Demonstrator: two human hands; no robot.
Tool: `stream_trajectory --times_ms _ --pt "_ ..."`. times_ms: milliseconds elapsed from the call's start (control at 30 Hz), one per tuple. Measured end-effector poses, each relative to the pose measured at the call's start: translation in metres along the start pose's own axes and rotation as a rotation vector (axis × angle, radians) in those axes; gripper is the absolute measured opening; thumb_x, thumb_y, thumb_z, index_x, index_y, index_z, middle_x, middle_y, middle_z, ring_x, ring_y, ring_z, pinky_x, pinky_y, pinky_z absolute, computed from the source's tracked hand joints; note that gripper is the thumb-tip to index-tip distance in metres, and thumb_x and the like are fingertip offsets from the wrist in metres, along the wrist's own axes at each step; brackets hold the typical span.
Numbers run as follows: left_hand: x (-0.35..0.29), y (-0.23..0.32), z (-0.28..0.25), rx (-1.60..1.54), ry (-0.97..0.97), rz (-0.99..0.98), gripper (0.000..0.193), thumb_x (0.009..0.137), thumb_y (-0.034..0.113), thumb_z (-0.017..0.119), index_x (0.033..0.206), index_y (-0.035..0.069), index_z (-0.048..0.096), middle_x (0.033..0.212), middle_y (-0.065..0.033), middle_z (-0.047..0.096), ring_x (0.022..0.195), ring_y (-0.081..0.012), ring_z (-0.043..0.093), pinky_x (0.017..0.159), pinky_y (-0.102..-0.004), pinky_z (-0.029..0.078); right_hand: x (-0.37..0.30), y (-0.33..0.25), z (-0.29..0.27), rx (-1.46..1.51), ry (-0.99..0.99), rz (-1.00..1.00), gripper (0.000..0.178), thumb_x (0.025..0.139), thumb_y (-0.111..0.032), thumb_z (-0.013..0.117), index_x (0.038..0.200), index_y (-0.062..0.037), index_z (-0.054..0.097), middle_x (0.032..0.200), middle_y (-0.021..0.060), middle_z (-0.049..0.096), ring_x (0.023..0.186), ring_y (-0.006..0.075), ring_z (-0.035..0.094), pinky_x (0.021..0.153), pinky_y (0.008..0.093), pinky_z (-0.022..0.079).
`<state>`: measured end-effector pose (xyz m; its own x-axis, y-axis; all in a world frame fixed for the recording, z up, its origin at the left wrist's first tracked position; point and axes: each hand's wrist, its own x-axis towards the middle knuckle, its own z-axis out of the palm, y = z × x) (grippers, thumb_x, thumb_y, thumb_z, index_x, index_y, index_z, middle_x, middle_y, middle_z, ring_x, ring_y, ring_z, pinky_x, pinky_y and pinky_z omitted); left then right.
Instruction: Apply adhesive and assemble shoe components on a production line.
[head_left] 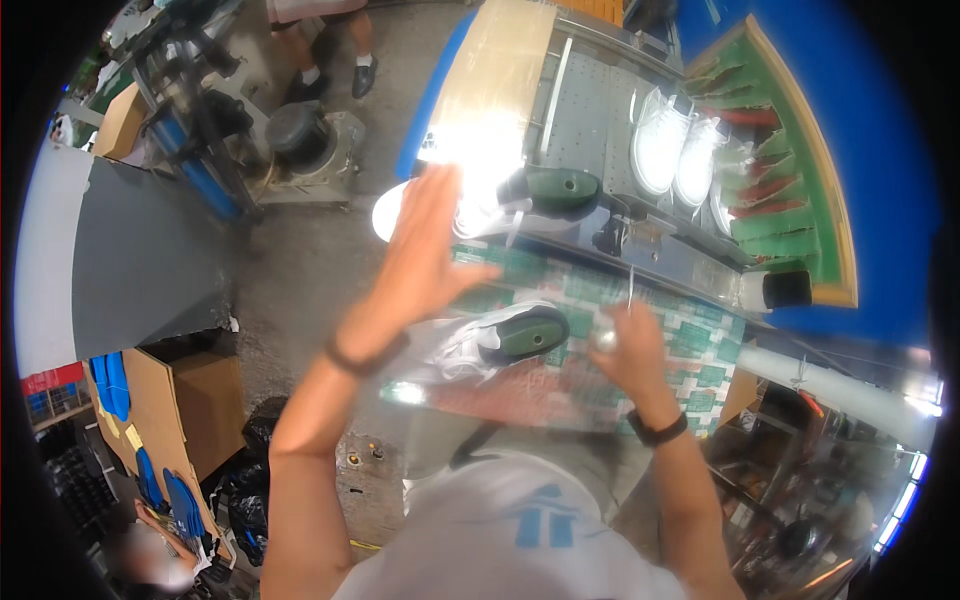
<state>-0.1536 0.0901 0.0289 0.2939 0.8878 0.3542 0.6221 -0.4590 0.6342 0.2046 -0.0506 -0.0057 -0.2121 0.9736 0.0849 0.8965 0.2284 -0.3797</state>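
My left hand [428, 225] is stretched out with the thumb apart, over a white shoe [478, 212] at the edge of the conveyor. It looks open; whether its fingers touch the shoe I cannot tell. A dark green shoe last [565, 187] fills that shoe's opening. Nearer to me, a second white shoe [462, 345] lies on the green-and-white patterned bench top [690, 375], also with a green last [535, 336] in it. To its right, my right hand [636, 350] is closed round a slim tool [631, 288] with a thin metal shaft pointing away from me. Its pale, rounded end is blurred.
Several white shoes [660, 145] sit on the metal conveyor [580, 110], before a green-and-red strip curtain [765, 160] in a blue machine. At left stand a grey panel [150, 260] and a cardboard box [205, 410] with blue insoles. Another person's legs [325, 60] show at the back.
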Motion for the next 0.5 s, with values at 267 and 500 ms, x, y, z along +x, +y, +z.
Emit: stream_trajectory --times_ms 267,500 --pt "0.044 -0.012 0.042 0.083 -0.209 -0.209 0.088 0.069 0.024 0.105 0.144 0.003 0.063 0.132 -0.0193 0.074 0.128 -0.0380 0.070 0.107 -0.0440 0.056 -0.016 -0.049 -0.008 0.076 -0.055 -0.042 0.096 0.073 -0.026 0.096 0.156 -0.0020 0.055 0.153 0.0248 0.056 0.139 0.0432 0.056 0.119 0.0591 0.042" --pt "0.117 0.016 0.002 -0.242 -0.051 -0.068 0.079 0.069 0.031 0.105 0.134 0.003 0.070 0.120 -0.0202 0.078 0.106 -0.0348 0.077 0.095 -0.0437 0.060 0.053 -0.078 0.063 0.115 -0.252 -0.382 0.072 0.074 -0.017 0.088 0.139 0.0009 0.062 0.120 0.0192 0.069 0.116 0.0393 0.068 0.104 0.0524 0.051"
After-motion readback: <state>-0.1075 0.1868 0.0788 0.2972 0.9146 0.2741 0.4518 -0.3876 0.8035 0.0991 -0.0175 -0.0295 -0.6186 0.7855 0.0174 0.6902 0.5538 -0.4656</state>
